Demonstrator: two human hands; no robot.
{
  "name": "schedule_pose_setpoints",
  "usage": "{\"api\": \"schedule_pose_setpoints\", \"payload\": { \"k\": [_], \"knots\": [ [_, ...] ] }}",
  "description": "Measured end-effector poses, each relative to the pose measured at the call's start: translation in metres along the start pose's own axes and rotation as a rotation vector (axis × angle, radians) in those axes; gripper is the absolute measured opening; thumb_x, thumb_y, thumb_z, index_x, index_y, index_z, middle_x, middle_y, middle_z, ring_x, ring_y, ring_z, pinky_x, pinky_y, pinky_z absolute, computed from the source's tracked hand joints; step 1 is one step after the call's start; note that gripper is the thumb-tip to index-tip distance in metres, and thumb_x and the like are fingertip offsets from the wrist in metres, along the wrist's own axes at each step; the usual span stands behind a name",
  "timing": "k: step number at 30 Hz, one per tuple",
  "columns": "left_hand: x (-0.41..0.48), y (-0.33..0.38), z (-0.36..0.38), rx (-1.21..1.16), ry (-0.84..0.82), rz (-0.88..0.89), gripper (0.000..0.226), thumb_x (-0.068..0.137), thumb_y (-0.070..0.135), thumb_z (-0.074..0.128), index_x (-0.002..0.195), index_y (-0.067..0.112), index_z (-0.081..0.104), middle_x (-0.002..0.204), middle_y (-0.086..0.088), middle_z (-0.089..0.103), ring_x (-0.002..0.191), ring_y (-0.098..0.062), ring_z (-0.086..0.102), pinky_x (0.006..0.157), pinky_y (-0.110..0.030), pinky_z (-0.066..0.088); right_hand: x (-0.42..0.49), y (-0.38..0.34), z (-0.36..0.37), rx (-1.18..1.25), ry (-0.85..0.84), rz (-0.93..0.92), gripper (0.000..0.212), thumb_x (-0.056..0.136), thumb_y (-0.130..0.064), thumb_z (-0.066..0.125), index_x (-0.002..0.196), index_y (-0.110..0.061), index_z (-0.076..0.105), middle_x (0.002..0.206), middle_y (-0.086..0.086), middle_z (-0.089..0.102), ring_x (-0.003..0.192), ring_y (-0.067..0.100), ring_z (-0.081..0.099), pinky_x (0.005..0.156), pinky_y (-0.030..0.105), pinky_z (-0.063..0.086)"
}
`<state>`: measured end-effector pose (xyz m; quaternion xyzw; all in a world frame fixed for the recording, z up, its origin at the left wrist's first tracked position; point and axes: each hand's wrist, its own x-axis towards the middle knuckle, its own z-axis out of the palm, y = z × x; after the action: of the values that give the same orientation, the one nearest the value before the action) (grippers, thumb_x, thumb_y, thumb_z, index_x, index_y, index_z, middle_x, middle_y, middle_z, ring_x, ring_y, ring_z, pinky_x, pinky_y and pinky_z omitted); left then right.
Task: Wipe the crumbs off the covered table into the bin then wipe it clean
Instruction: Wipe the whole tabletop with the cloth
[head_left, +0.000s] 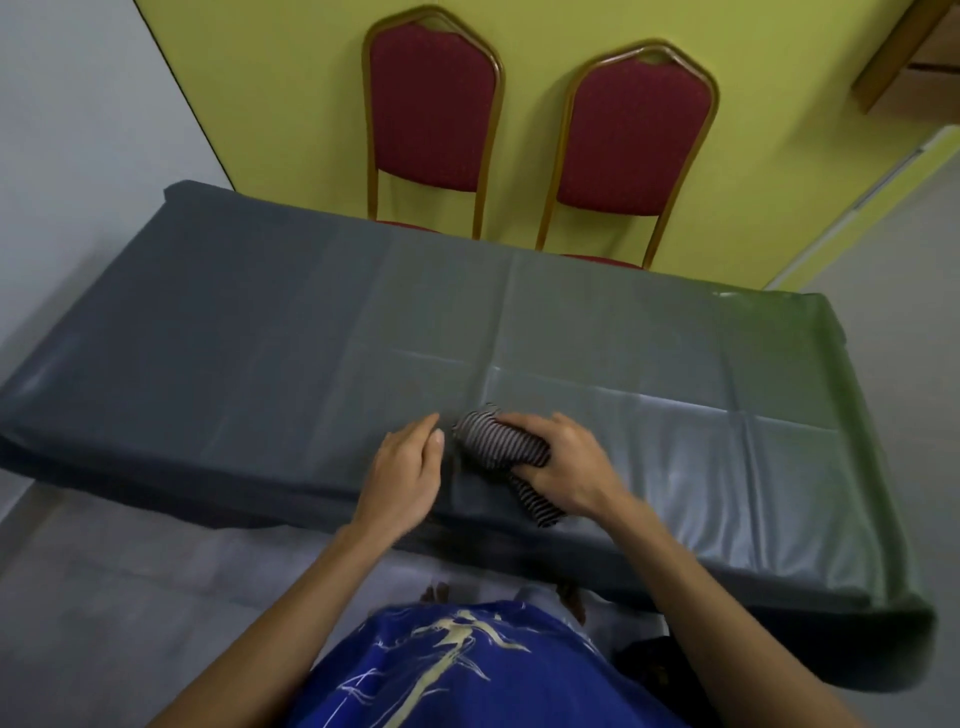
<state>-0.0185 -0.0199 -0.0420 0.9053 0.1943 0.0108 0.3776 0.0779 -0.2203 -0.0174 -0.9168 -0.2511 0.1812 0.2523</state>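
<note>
Cloth (493, 441), striped, gripped in my right fingers (524, 422); left fingers (420, 427) relaxed, just beside it. Table (260, 338) beyond fingers shows no crumbs; bin unseen. I judge sweeping done, final wipe left.

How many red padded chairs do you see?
2. One red padded gold-framed chair stands behind the dark grey covered table, near centre; the second chair stands right of it. None looks hidden.

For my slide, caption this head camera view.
Right hand grips a striped cloth on the covered table, left hand resting beside it.
</note>
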Motion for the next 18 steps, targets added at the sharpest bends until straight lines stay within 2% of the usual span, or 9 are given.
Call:
{"api": "schedule_pose_setpoints", "payload": {
  "k": [3, 5, 8, 10, 12, 15, 17, 18],
  "knots": [
    [0.017, 0.005, -0.019, -0.131, 0.018, -0.162, 0.039, 0.102, 0.015, 0.039, 0.138, 0.013, 0.054, 0.139, -0.011, 0.058, 0.129, -0.029, 0.051, 0.108, -0.032, 0.036, 0.019, -0.038, 0.014, -0.124, -0.027, -0.105, 0.067, 0.080, -0.034, 0.072, 0.139, -0.054, 0.047, 0.113, 0.001, 0.051, 0.110, 0.025, 0.053, 0.096, 0.041, 0.043],
    [0.021, -0.003, -0.029, -0.131, -0.010, -0.221, 0.036, 0.102, 0.018, 0.041, 0.133, 0.013, 0.059, 0.135, -0.011, 0.061, 0.127, -0.031, 0.053, 0.105, -0.034, 0.040, 0.026, -0.046, 0.019, -0.249, -0.041, -0.113, 0.071, 0.079, -0.039, 0.073, 0.140, -0.056, 0.044, 0.129, 0.001, 0.044, 0.121, 0.023, 0.042, 0.099, 0.041, 0.033],
    [0.017, -0.018, -0.038, -0.094, -0.080, -0.259, 0.035, 0.103, 0.029, 0.041, 0.119, 0.012, 0.066, 0.123, -0.013, 0.067, 0.118, -0.033, 0.058, 0.095, -0.035, 0.043, 0.021, -0.034, 0.021, -0.271, -0.090, 0.014, 0.083, 0.074, -0.051, 0.077, 0.146, -0.051, 0.036, 0.149, 0.005, 0.032, 0.135, 0.028, 0.031, 0.107, 0.047, 0.029],
    [0.014, -0.022, -0.040, -0.075, -0.117, -0.276, 0.042, 0.103, 0.039, 0.040, 0.117, 0.011, 0.067, 0.119, -0.012, 0.068, 0.116, -0.032, 0.058, 0.093, -0.034, 0.043, 0.008, -0.018, 0.024, -0.171, -0.072, 0.165, 0.092, 0.071, -0.061, 0.076, 0.150, -0.045, 0.031, 0.150, 0.009, 0.035, 0.137, 0.030, 0.035, 0.109, 0.048, 0.033],
    [0.015, -0.024, -0.039, -0.075, -0.147, -0.269, 0.048, 0.101, 0.049, 0.040, 0.113, 0.011, 0.068, 0.114, -0.010, 0.070, 0.112, -0.031, 0.060, 0.092, -0.035, 0.046, -0.008, -0.006, 0.028, -0.019, -0.027, 0.342, 0.101, 0.069, -0.069, 0.075, 0.152, -0.033, 0.031, 0.145, 0.011, 0.044, 0.131, 0.031, 0.046, 0.106, 0.044, 0.043],
    [0.020, -0.019, -0.035, -0.155, -0.155, -0.275, 0.058, 0.092, 0.064, 0.044, 0.119, 0.018, 0.065, 0.114, -0.006, 0.069, 0.106, -0.028, 0.063, 0.089, -0.042, 0.054, -0.018, -0.012, 0.043, 0.147, -0.039, 0.445, 0.101, 0.066, -0.071, 0.075, 0.145, -0.021, 0.038, 0.137, 0.008, 0.057, 0.122, 0.028, 0.058, 0.099, 0.041, 0.051],
    [0.025, -0.015, -0.031, -0.207, -0.145, -0.305, 0.061, 0.084, 0.071, 0.051, 0.113, 0.020, 0.065, 0.107, -0.004, 0.068, 0.097, -0.025, 0.065, 0.074, -0.044, 0.060, -0.012, -0.017, 0.055, 0.177, -0.005, 0.451, 0.092, 0.069, -0.066, 0.076, 0.139, -0.017, 0.042, 0.134, 0.009, 0.059, 0.120, 0.029, 0.058, 0.098, 0.039, 0.050],
    [0.028, -0.013, -0.028, -0.231, -0.141, -0.321, 0.055, 0.084, 0.066, 0.056, 0.106, 0.017, 0.066, 0.101, -0.004, 0.068, 0.090, -0.023, 0.066, 0.065, -0.041, 0.061, -0.008, -0.018, 0.058, 0.174, 0.014, 0.453, 0.086, 0.073, -0.060, 0.078, 0.138, -0.015, 0.044, 0.134, 0.010, 0.060, 0.120, 0.030, 0.057, 0.097, 0.038, 0.049]
  ]
}}
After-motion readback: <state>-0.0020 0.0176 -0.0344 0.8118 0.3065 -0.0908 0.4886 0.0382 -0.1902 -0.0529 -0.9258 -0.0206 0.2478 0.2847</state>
